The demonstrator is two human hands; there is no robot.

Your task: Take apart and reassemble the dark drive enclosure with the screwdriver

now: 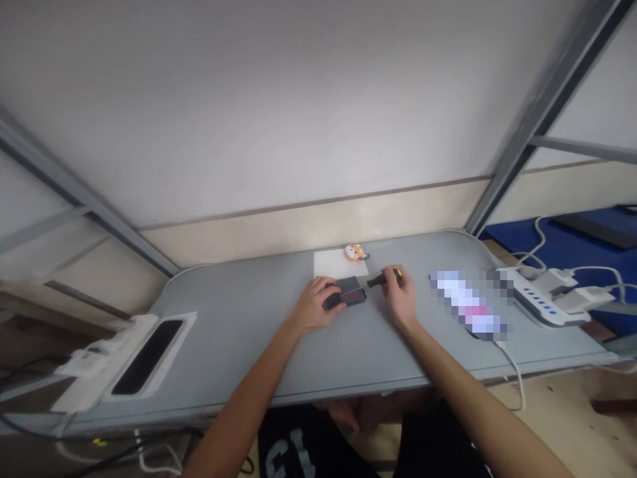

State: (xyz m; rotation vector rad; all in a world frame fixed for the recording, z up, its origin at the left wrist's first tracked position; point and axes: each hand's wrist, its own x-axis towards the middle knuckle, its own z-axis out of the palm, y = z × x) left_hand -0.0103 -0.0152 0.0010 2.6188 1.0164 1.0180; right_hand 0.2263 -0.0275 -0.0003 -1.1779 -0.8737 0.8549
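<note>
Near the middle of the grey table (239,332), my left hand (316,305) is closed on a dark grey box-shaped case (352,295), its fingers over the left end. Just right of the case, my right hand (399,295) grips a black screwdriver-like tool (378,280) with a yellow mark near its rear end. The tool's tip points left toward the case; whether it touches the case is too small to tell. Behind the case lies a white sheet (331,263), with an orange and white animal-face trinket (355,252) on its right part.
A pixelated lit phone (468,302) lies on the right, with a white cable. Beyond it is a white power strip (542,299) with plugs. At left are another power strip (107,362) and a black phone-like slab (148,357) on white paper. Metal posts flank the table.
</note>
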